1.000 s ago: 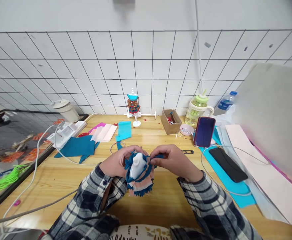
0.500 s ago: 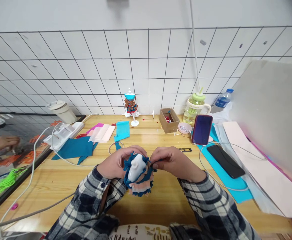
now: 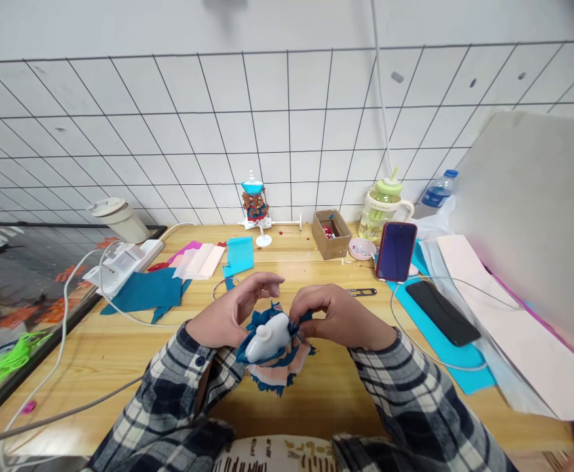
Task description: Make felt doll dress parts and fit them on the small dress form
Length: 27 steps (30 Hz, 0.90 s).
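Note:
Between my two hands is a small white form, wrapped in ruffled dark teal and peach fabric with jagged edges. My left hand is at its left side, fingers spread and lifted off, the thumb near the teal edge. My right hand pinches the teal fabric at the form's upper right between thumb and fingers. Farther back stands a small dressed form in brown, red and bright blue on a white stand.
Teal cloth, pale pink pieces and a power strip lie left. Rightward are black snips, a cardboard box, an upright phone, a flat black phone and a green-lidded jug. A person's hand shows far left.
My left hand has opened, its fingers lifting away from the form. The form has turned and tilted a little to the left. My right hand still pinches the fabric.

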Each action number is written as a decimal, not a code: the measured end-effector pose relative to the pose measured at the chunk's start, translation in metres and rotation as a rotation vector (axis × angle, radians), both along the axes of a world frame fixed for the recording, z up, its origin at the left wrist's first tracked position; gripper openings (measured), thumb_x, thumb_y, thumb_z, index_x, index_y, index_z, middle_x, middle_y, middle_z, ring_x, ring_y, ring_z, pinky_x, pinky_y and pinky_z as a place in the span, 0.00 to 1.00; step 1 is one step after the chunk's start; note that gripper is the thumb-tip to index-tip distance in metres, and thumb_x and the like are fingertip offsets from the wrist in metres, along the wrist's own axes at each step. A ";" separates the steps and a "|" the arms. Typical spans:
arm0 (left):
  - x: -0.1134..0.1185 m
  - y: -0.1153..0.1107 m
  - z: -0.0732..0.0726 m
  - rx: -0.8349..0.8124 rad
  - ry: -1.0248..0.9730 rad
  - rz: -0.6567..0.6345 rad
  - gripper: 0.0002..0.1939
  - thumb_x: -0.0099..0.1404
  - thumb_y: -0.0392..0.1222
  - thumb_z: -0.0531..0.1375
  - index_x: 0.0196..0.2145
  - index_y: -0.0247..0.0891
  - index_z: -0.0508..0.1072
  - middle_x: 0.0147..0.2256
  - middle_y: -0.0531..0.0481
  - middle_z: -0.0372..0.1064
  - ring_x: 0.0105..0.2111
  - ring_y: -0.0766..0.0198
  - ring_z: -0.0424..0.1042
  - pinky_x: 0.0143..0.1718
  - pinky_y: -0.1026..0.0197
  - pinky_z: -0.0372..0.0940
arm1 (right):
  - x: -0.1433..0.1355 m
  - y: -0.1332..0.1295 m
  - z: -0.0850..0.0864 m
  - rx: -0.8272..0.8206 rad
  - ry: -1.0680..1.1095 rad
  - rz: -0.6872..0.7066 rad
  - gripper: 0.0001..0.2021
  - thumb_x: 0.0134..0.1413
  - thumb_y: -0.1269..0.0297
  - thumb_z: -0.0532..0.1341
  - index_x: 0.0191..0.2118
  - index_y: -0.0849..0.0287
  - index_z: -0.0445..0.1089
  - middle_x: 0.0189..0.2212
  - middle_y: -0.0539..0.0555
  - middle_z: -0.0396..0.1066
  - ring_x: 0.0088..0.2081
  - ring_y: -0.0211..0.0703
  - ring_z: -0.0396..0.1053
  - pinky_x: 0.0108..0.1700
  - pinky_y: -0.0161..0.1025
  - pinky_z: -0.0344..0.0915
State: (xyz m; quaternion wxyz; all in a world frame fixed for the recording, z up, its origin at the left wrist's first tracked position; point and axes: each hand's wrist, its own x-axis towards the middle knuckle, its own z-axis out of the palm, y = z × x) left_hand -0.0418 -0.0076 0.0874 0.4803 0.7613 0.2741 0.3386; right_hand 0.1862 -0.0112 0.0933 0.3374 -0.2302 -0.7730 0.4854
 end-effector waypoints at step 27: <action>0.007 -0.047 0.021 0.121 0.416 0.542 0.51 0.48 0.54 0.68 0.64 0.48 0.49 0.63 0.44 0.50 0.62 0.45 0.51 0.61 0.44 0.49 | -0.019 -0.038 -0.008 0.271 0.004 -0.521 0.04 0.49 0.71 0.65 0.33 0.56 0.72 0.33 0.50 0.73 0.37 0.38 0.70 0.39 0.35 0.66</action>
